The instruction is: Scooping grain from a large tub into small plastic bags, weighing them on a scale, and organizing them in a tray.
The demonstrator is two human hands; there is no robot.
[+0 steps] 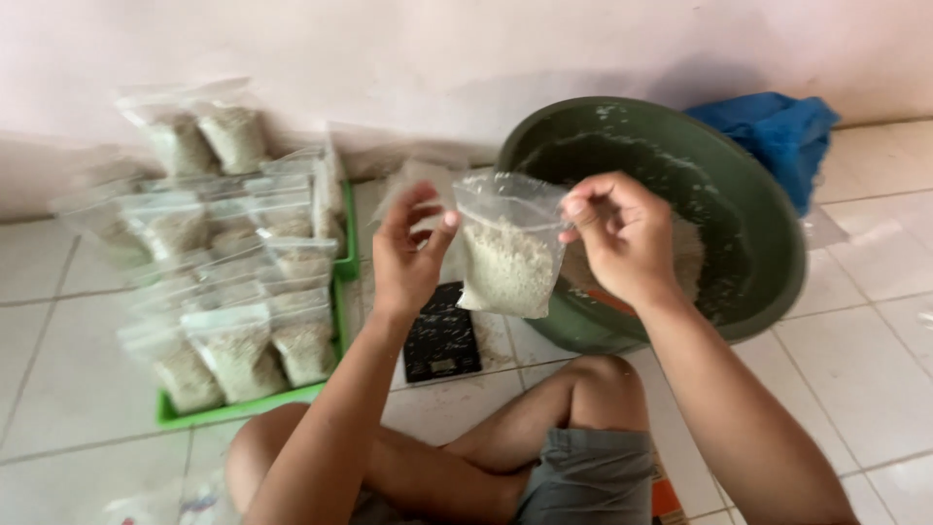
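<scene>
Where the tiled floor meets the wall at the far left, a green tray (335, 292) holds rows of filled clear plastic bags (233, 345), each part full of a pale, coarse white grain, probably rice, though the blur leaves that unsure; two more such bags (204, 131) stand on top of the stack at the back. Just right of the tray, the left hand (408, 253) is raised, thumb and forefinger pinching the left top corner of a clear zip bag (507, 248), the other fingers spread loose. Below it a small black digital scale (442, 335) lies on the floor, dusted with white grains. The zip bag hangs in the air between both hands, above the scale, its lower half filled with the same white grain. The right hand (622, 238) pinches the bag's right top corner, fingers curled in. Behind it a big dark green plastic basin (768, 243) tilts toward the person, white grain clinging to its inner wall. A crumpled blue plastic bag (773, 131) lies beyond the rim.
</scene>
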